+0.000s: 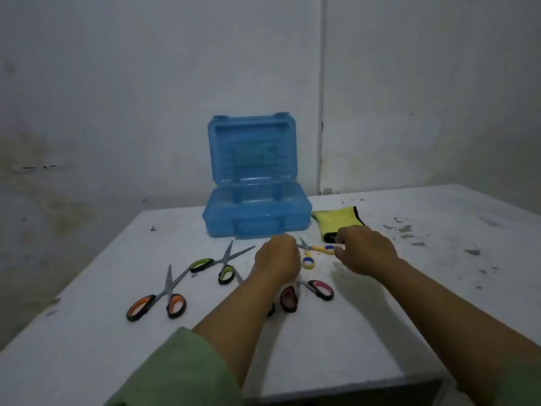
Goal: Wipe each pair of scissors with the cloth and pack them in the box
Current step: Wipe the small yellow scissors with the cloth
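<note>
An open blue plastic box (pixel 257 221) stands at the back of the white table (pixel 380 332), its lid upright. A yellow cloth (pixel 339 219) lies just right of it. Small yellow-and-blue scissors (pixel 311 253) lie between my hands. My left hand (pixel 276 257) hovers by their blades with its fingers curled under and hidden. My right hand (pixel 366 250) is at their handle and the cloth's near corner, thumb and forefinger apart. Orange-handled scissors (pixel 164 300) and green-handled scissors (pixel 219 265) lie to the left. Pink-handled scissors (pixel 307 291) lie partly under my left forearm.
The table meets a grey wall behind the box. Its left edge runs diagonally past the orange scissors and its front edge is below my arms. Chipped paint spots mark the right side of the top.
</note>
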